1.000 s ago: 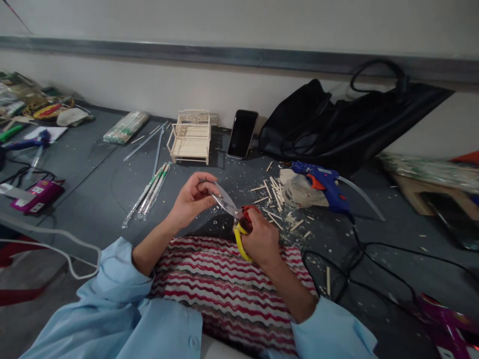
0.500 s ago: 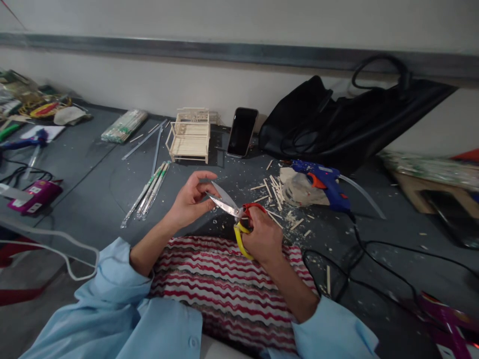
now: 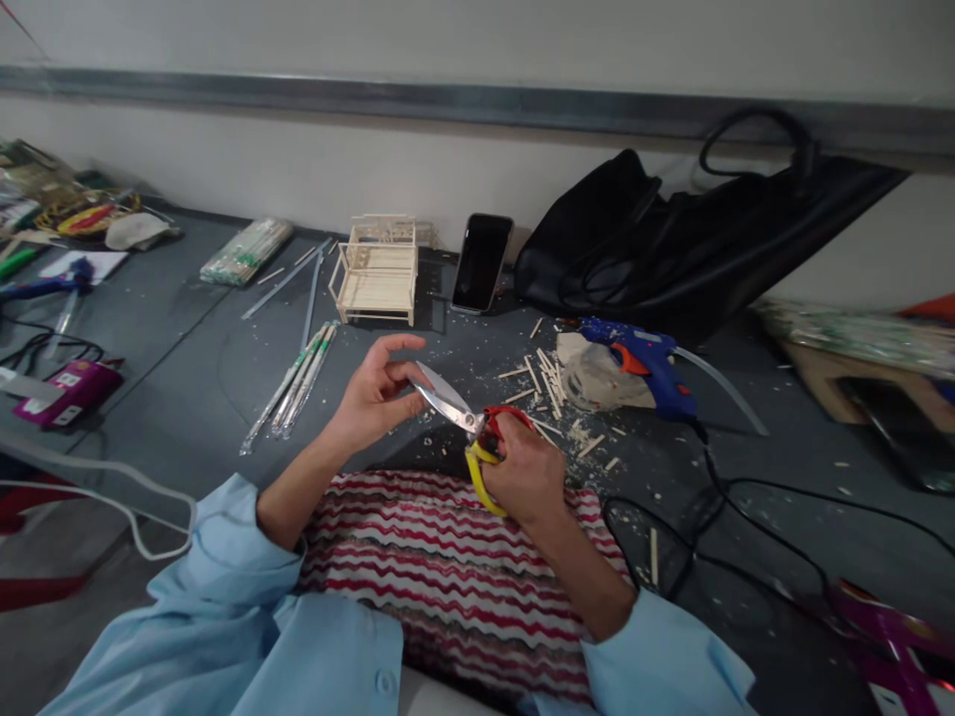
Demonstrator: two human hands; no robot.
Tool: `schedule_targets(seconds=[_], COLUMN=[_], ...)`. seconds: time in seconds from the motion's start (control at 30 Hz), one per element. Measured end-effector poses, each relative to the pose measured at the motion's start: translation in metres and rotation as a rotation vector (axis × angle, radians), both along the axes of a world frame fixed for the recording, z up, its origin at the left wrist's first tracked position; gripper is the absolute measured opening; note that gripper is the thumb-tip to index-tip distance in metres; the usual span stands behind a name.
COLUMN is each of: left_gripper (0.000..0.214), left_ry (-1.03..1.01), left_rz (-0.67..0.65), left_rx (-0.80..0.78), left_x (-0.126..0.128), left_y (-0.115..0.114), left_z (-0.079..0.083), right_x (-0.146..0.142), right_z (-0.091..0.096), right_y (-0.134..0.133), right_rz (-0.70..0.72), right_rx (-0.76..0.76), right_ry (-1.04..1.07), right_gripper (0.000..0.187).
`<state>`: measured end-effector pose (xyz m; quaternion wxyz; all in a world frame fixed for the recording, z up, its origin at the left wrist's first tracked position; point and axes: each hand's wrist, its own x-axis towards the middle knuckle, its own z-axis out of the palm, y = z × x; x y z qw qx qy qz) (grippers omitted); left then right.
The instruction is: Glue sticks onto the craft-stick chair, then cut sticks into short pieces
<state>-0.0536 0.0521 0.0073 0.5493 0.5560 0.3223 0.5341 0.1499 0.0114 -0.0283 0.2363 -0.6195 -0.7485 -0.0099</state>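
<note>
My right hand (image 3: 522, 472) is closed round the red and yellow handles of a pair of scissors (image 3: 455, 410), whose steel blades point up and left. At the blade tips my left hand (image 3: 373, 393) pinches something small between thumb and fingers; I cannot make it out. Both hands hover over a red and white striped cloth (image 3: 448, 567) on my lap, at the edge of the grey table (image 3: 186, 368). Cut wooden stick pieces (image 3: 548, 388) lie scattered just beyond the scissors.
A small stick-built bench model (image 3: 377, 273), a black phone (image 3: 481, 264) and a black bag (image 3: 693, 239) stand at the back. A blue glue gun (image 3: 646, 363) with its black cord (image 3: 716, 497) lies right. Wrapped chopsticks (image 3: 294, 383) lie left, a purple box (image 3: 64, 393) further left.
The scissor blades have come together from open. My left fingers have lifted and spread slightly at the blade tips. The view has barely shifted.
</note>
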Motion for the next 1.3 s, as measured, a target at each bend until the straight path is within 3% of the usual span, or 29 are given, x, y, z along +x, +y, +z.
schedule_targets(seconds=[0.33,0.9,1.3], left_gripper=[0.054,0.061,0.061], left_ry=[-0.006,-0.104,-0.059], left_rz=[-0.027,-0.062,-0.062], left_rx=[0.013,-0.049,-0.011], left_x=[-0.0007,0.0001,-0.0025], left_y=[-0.0001,0.0013,0.0018], left_z=[-0.0005,-0.0058,-0.0046], right_x=[-0.0014,-0.0015,-0.0034], right_z=[0.0015,-0.0018,0.0026], right_y=[-0.0001,-0.0002,-0.0026], right_rz=[0.014,0.059,0.033], right_rx=[0.024,-0.117,-0.124], right_ry=[-0.009,0.122,0.051], right_gripper=[0.012,0.007,0.006])
